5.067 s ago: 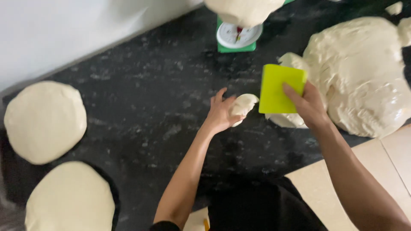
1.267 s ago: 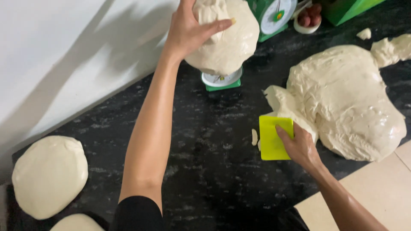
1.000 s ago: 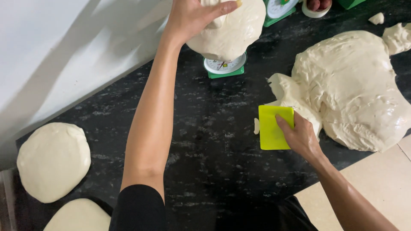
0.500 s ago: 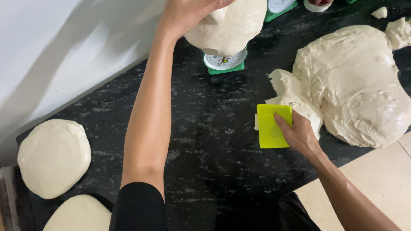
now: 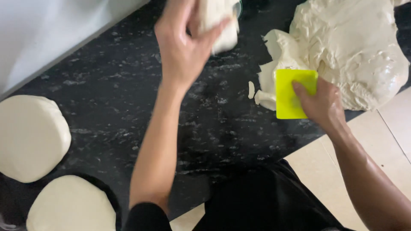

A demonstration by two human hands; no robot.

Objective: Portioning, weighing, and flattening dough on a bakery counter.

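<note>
Portioning step: left hand (image 5: 182, 47) closes its grip around a dough piece (image 5: 218, 21); right hand (image 5: 321, 105) pinches the yellow scraper (image 5: 289, 96), next needing 1 clean cut.

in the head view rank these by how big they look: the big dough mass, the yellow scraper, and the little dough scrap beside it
1. Big dough mass, cut off by the frame
2. Yellow scraper
3. Dough scrap
</note>
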